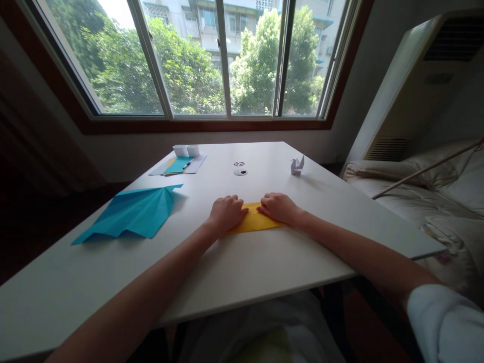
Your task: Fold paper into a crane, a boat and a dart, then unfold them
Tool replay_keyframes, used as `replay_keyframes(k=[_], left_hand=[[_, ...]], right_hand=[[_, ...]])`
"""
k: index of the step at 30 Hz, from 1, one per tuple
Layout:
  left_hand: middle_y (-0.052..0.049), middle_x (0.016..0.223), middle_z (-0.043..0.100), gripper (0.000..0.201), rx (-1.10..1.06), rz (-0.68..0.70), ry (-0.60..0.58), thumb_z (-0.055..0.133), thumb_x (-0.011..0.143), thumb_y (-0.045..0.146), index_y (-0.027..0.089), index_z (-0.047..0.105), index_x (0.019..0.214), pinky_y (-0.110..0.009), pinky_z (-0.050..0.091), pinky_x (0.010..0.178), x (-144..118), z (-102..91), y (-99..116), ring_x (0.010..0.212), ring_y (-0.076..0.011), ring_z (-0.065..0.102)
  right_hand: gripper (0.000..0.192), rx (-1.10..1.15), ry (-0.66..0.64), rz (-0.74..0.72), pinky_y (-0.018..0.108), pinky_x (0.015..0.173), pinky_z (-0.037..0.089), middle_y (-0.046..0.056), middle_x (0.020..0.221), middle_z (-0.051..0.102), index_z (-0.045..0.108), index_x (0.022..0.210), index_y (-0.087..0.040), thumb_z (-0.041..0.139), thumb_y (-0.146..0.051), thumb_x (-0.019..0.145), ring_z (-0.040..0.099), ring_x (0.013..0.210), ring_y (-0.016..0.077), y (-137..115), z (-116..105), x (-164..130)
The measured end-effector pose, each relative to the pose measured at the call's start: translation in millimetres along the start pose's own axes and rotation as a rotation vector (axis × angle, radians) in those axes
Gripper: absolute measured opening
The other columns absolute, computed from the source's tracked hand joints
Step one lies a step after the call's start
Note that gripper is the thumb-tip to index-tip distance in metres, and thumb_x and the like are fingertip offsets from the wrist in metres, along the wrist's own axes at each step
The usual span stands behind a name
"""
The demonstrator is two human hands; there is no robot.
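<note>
A folded sheet of yellow paper [255,220] lies flat on the white table [242,262] in front of me. Its far edge is between my two hands. My left hand [227,214] grips that edge on the left, fingers curled over and thumb on the paper. On the right, my right hand [279,207] does the same, its thumb pointing inward. The fingertips of both hands are partly hidden. Left of my hands rests a large pleated sheet of blue paper [132,212], and a white origami crane [297,165] stands at the far right.
Two small white containers [179,150] stand at the table's back left, by a stack of papers with a blue sheet [178,165] and a pen [187,165] on top. Two round discs [240,172] lie mid-table. A sofa [408,196] is beyond the right edge.
</note>
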State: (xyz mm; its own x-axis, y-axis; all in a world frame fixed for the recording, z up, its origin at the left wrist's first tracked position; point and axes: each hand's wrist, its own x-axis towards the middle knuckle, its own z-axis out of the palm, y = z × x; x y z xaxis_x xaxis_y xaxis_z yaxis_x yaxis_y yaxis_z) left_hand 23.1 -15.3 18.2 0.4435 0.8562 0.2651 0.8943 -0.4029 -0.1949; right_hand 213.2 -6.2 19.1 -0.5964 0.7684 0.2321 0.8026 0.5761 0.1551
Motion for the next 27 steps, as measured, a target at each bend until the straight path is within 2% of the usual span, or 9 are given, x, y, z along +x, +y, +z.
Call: replay_keyframes(k=[6,12,19,24,27], left_hand=[[-0.010,0.088,0.061,0.044,-0.018,-0.047,0.013,0.037,0.084,0.053,0.017,0.061,0.087,-0.033,0.042,0.067,-6.2,1.1,6.7,0.084,-0.0241,0.057],[-0.013,0.103,0.058,0.061,-0.097,0.044,-0.113,0.035,0.076,0.068,0.016,0.056,0.100,-0.036,0.044,0.072,-13.9,-6.6,-2.7,0.096,-0.0283,0.053],[-0.014,0.112,0.053,0.082,-0.206,0.088,-0.274,0.036,0.061,0.081,0.017,0.052,0.110,-0.040,0.042,0.079,-13.1,-13.0,-15.0,0.103,-0.0307,0.048],[-0.013,0.123,0.047,0.088,-0.299,0.110,-0.370,0.043,0.058,0.080,0.019,0.047,0.122,-0.044,0.038,0.088,-12.8,-14.2,-26.7,0.110,-0.0309,0.043],[-0.012,0.132,0.038,0.091,-0.351,0.103,-0.447,0.047,0.058,0.078,0.025,0.040,0.131,-0.046,0.034,0.093,-14.3,-14.4,-37.3,0.117,-0.0325,0.037]], right_hand=[[0.050,0.013,-0.005,0.038,0.030,0.069,0.041,0.011,0.088,0.062,0.059,0.086,-0.015,0.039,-0.060,0.082,0.058,0.080,0.0209,-3.8,-1.1,-4.6],[0.068,0.049,-0.041,-0.006,0.034,0.072,0.042,0.013,0.094,0.061,0.057,0.093,-0.015,0.039,-0.076,0.069,0.057,0.085,0.0252,-1.6,-6.8,-12.5],[0.076,0.124,-0.094,-0.047,0.037,0.080,0.042,0.014,0.106,0.059,0.057,0.106,-0.017,0.043,-0.079,0.063,0.054,0.094,0.0280,8.2,-3.1,-14.7],[0.083,0.272,-0.199,-0.075,0.040,0.089,0.038,0.012,0.119,0.054,0.052,0.120,-0.020,0.049,-0.077,0.060,0.049,0.104,0.0297,25.0,-4.1,-17.1],[0.085,0.359,-0.275,-0.061,0.042,0.093,0.035,0.010,0.124,0.049,0.049,0.126,-0.026,0.055,-0.075,0.057,0.044,0.110,0.0309,39.6,-5.8,-21.6]])
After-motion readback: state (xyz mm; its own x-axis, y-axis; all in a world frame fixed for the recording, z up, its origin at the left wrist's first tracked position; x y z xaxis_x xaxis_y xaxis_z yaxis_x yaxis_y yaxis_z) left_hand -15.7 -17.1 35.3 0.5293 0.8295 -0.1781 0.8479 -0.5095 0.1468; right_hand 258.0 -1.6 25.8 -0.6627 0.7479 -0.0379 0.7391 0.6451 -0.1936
